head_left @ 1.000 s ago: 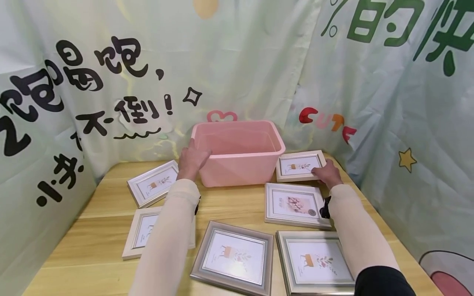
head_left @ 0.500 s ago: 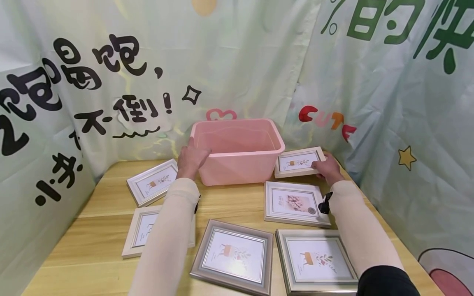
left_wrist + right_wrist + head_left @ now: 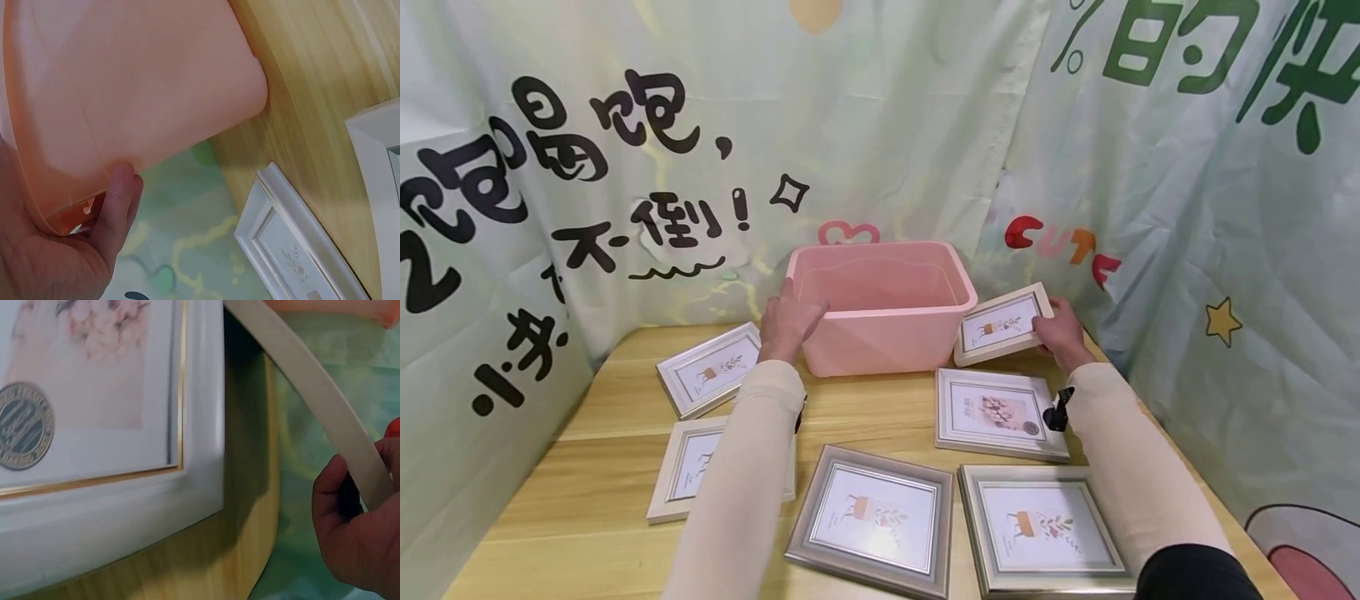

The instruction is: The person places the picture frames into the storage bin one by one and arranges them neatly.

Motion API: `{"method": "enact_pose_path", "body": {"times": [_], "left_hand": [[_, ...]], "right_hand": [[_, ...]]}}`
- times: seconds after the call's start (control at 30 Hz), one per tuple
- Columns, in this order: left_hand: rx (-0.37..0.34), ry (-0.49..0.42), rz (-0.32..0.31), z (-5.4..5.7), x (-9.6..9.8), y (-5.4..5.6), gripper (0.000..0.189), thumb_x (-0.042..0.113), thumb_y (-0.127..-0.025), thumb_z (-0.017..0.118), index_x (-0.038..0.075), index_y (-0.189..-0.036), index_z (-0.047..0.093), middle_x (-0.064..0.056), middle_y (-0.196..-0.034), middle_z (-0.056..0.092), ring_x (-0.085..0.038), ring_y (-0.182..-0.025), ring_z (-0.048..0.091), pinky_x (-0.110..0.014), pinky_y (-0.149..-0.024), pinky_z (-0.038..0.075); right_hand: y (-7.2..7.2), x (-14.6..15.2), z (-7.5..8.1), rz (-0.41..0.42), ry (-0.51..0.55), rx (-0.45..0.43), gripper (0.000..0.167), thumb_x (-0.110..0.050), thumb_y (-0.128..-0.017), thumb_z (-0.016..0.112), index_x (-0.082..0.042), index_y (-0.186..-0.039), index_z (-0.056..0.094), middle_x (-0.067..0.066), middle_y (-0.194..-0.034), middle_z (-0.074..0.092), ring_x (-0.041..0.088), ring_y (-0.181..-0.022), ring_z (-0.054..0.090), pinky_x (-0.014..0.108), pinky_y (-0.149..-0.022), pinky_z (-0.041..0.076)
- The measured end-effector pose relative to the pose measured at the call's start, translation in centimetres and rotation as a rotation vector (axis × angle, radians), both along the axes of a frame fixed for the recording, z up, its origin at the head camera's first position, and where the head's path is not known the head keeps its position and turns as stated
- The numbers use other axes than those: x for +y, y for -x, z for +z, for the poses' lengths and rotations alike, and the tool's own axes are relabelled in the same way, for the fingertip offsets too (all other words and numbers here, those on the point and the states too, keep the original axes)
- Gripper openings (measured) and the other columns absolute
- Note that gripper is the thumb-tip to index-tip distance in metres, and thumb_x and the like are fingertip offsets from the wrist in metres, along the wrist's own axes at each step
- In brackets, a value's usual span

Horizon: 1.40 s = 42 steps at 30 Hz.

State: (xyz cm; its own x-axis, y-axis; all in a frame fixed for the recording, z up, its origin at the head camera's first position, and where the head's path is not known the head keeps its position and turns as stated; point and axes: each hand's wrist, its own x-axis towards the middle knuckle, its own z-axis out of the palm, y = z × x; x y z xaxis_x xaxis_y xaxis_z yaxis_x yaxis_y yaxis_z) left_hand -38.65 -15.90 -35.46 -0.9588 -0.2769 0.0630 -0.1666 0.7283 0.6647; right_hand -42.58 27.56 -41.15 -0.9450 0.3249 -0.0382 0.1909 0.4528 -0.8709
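At the back of the table a pink plastic bin (image 3: 887,342) stands upright. My left hand (image 3: 787,325) grips its left rim; in the left wrist view the fingers (image 3: 119,200) curl round the bin's corner edge. To the right of the bin, my right hand (image 3: 1062,333) pinches the right end of a cream picture frame (image 3: 1000,325). That end is raised and the frame tilts, its lower left corner close beside the bin. In the right wrist view the frame's edge (image 3: 331,406) runs between thumb and fingers. A white picture frame (image 3: 1002,414) with a pink flower print lies just in front.
Two picture frames lie left of the bin, a white one (image 3: 715,369) and a cream one (image 3: 681,475) partly under my left sleeve. Nearer are a grey-brown frame (image 3: 872,521) and a silver frame (image 3: 1045,529). A printed curtain (image 3: 887,125) hangs behind the wooden table (image 3: 572,500).
My right hand has lifted the right end of the cream picture frame, which has gone from lying flat to tilted. The left hand stays on the bin's rim.
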Motion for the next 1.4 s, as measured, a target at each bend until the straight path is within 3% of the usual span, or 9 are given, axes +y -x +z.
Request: {"method": "enact_pose_path", "body": {"times": [0.17, 0.4, 0.63, 1.07, 1.17, 1.27, 1.33, 1.4], "left_hand": [[0.001, -0.005, -0.017, 0.1, 0.2, -0.1, 0.091, 0.054, -0.082, 0.054, 0.02, -0.156, 0.015, -0.026, -0.145, 0.038, -0.041, -0.127, 0.044, -0.055, -0.108, 0.035], [0.002, -0.006, -0.025, 0.1, 0.1, -0.2, 0.091, 0.054, -0.082, 0.055, 0.019, -0.156, 0.015, -0.026, -0.144, 0.039, -0.041, -0.126, 0.045, -0.054, -0.108, 0.036], [0.003, -0.01, -0.02, 0.1, -0.1, 0.0, 0.09, 0.053, -0.081, 0.055, 0.019, -0.156, 0.016, -0.026, -0.143, 0.04, -0.041, -0.125, 0.046, -0.054, -0.108, 0.036], [0.008, -0.013, -0.013, -0.2, -0.1, 0.2, 0.092, 0.056, -0.081, 0.057, 0.02, -0.156, 0.017, -0.025, -0.144, 0.04, -0.04, -0.127, 0.045, -0.053, -0.108, 0.035], [0.007, -0.014, -0.011, -0.2, -0.1, 0.1, 0.092, 0.056, -0.081, 0.056, 0.02, -0.156, 0.017, -0.025, -0.144, 0.04, -0.04, -0.127, 0.045, -0.053, -0.108, 0.035], [0.003, -0.022, -0.009, -0.2, -0.1, 0.1, 0.092, 0.056, -0.081, 0.056, 0.021, -0.156, 0.016, -0.025, -0.145, 0.039, -0.04, -0.129, 0.044, -0.054, -0.109, 0.035], [0.001, -0.036, -0.007, -0.2, 0.0, 0.1, 0.092, 0.056, -0.081, 0.056, 0.021, -0.156, 0.015, -0.025, -0.147, 0.038, -0.041, -0.13, 0.043, -0.054, -0.11, 0.034], [0.002, -0.05, -0.005, -0.2, 0.0, 0.0, 0.093, 0.055, -0.081, 0.056, 0.021, -0.156, 0.015, -0.024, -0.148, 0.036, -0.04, -0.132, 0.041, -0.054, -0.111, 0.033]], "right_hand": [[0.1, 0.0, 0.5, 0.012, -0.082, 0.021, 0.064, -0.014, -0.091, 0.045, -0.008, -0.152, 0.024, 0.027, -0.142, 0.041, 0.034, -0.101, 0.053, 0.038, -0.064, 0.056], [0.1, 0.1, 1.5, 0.043, -0.061, 0.065, 0.064, -0.009, -0.09, 0.043, -0.006, -0.151, 0.024, 0.029, -0.137, 0.043, 0.031, -0.091, 0.055, 0.036, -0.057, 0.055], [-0.2, 0.2, 2.8, 0.074, 0.001, 0.111, 0.066, -0.006, -0.09, 0.041, -0.008, -0.153, 0.018, 0.03, -0.14, 0.037, 0.031, -0.093, 0.052, 0.036, -0.06, 0.054], [-0.7, -0.4, 6.0, 0.073, -0.075, 0.16, 0.066, -0.008, -0.094, 0.043, -0.012, -0.154, 0.017, 0.03, -0.14, 0.038, 0.034, -0.097, 0.051, 0.026, -0.051, 0.049], [-0.8, -0.6, 7.2, 0.078, -0.106, 0.162, 0.066, -0.01, -0.095, 0.042, -0.012, -0.155, 0.014, 0.029, -0.142, 0.037, 0.036, -0.103, 0.051, 0.029, -0.056, 0.051], [-1.1, -0.8, 8.4, 0.076, -0.141, 0.18, 0.066, -0.01, -0.095, 0.042, -0.013, -0.155, 0.014, 0.028, -0.146, 0.035, 0.038, -0.113, 0.048, 0.04, -0.076, 0.053], [-1.3, -0.9, 9.2, 0.072, -0.167, 0.185, 0.066, -0.011, -0.095, 0.041, -0.015, -0.155, 0.014, 0.027, -0.149, 0.033, 0.038, -0.119, 0.045, 0.047, -0.091, 0.049], [-1.4, -1.0, 10.0, 0.068, -0.181, 0.196, 0.066, -0.012, -0.095, 0.042, -0.016, -0.155, 0.014, 0.025, -0.151, 0.032, 0.038, -0.122, 0.043, 0.047, -0.092, 0.047]]}}
